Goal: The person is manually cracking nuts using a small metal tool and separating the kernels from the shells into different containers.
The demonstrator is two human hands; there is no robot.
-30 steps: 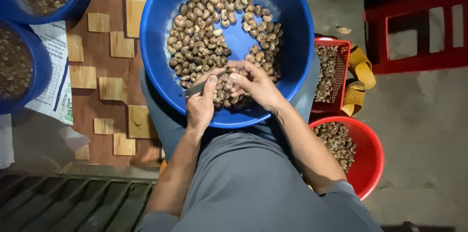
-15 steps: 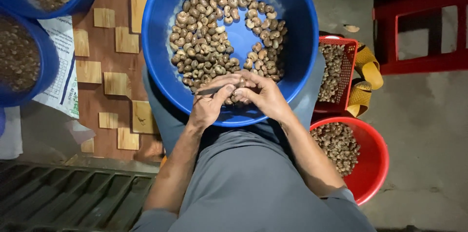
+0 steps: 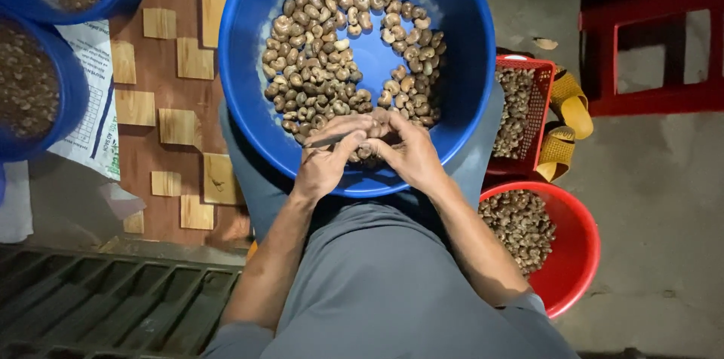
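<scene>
Both hands met over the blue basin's (image 3: 249, 95) near rim: left hand (image 3: 326, 161) gripped a thin blade (image 3: 332, 139), right hand (image 3: 407, 151) pinched a nut (image 3: 367, 152).

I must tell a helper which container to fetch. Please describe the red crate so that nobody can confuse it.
Start at the big blue basin on the person's lap. The red crate stands at its right edge, above the round red bucket. Only it is rectangular, with lattice walls.

Bare basin floor (image 3: 377, 53) open; nuts (image 3: 317, 65) crowd around.
</scene>
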